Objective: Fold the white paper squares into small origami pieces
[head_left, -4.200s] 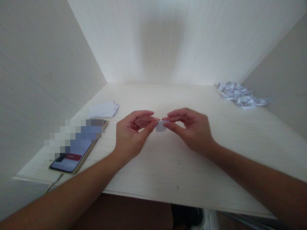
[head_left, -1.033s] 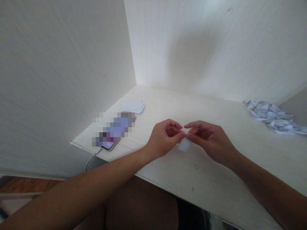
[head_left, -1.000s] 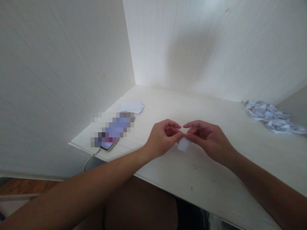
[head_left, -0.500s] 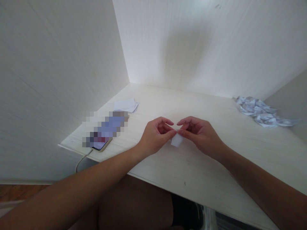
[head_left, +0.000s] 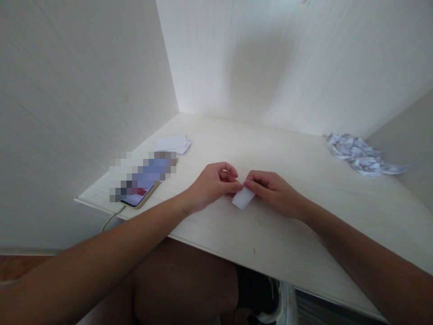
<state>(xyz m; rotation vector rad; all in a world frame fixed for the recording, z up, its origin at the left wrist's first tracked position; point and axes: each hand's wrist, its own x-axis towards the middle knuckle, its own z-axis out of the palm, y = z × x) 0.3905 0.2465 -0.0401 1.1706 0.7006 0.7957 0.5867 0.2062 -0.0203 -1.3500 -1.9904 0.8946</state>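
A small folded white paper (head_left: 242, 197) lies low over the pale wooden desk (head_left: 297, 225), near its middle. My left hand (head_left: 212, 184) pinches the paper's upper left edge with curled fingers. My right hand (head_left: 275, 194) pinches its upper right edge, fingers curled and knuckles up. The fingertips of both hands nearly meet above the paper.
A phone (head_left: 140, 183) with a cable lies at the desk's left front corner. A small stack of white paper sheets (head_left: 173, 143) sits behind it. A heap of folded paper pieces (head_left: 361, 153) rests at the far right. Walls close in the desk on three sides.
Both hands have lowered the paper toward the desk surface and the fingers have curled tighter on it. The view has also turned to the left since the oldest frame.
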